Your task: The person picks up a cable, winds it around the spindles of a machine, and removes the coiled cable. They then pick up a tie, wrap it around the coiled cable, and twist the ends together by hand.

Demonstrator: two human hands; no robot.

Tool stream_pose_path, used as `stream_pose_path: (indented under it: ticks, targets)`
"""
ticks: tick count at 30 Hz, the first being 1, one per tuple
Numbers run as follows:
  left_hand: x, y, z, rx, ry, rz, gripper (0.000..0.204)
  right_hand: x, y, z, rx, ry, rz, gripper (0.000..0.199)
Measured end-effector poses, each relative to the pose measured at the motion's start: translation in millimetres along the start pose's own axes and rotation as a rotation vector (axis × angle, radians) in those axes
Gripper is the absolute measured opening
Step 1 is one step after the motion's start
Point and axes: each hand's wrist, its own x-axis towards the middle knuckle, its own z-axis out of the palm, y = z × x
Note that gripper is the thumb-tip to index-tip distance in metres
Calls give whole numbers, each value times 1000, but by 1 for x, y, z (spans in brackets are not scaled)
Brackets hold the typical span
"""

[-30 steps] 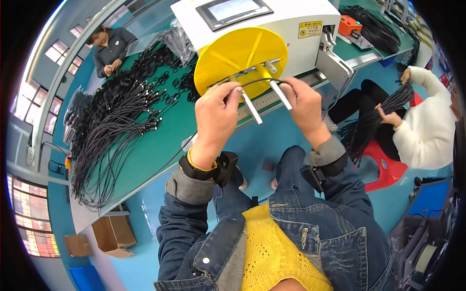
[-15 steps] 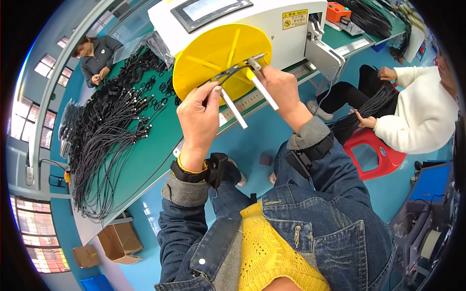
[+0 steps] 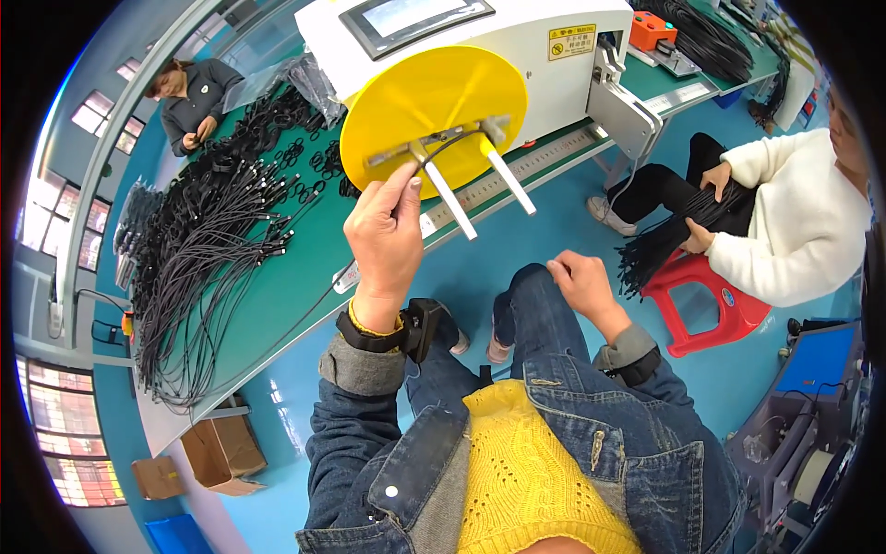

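Pinched between the thumb and fingers of my left hand [image 3: 384, 229] is a black cable [image 3: 447, 145], which arcs up across a yellow disc [image 3: 388, 115]. Two white rods [image 3: 449, 201] stick out from the disc toward me. The disc's metal bar [image 3: 392, 155] is smeared by motion. Its mount is a white machine [image 3: 554, 88] with a screen [image 3: 415, 18]. From below my left hand, more cable trails down and left along the green table. My right hand [image 3: 583, 284] is away from the machine, above my lap, with its fingers curled; nothing shows in it.
A pile of black cables [image 3: 208, 249] covers the left of the green table [image 3: 277, 314]. A metal bracket [image 3: 623, 115] juts out at the machine's right. One person [image 3: 189, 102] works at the far left; another, on a red stool [image 3: 688, 323], holds a cable bundle.
My right hand has left the disc's rods and dropped down toward my lap. The disc's bar has gone from sharp to blurred. My left hand stays at the cable. The seated person's hands have moved.
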Motion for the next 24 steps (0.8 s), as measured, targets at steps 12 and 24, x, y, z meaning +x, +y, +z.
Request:
stream_pose_path:
  ticks: [12,24]
  targets:
    - [-17,36,-23,112,-82,33,18,-17,-6,2,130,-168,125,18]
    - [-38,30,-8,-93,-64,-88,21,-3,-14,-7,152,-208,141,17]
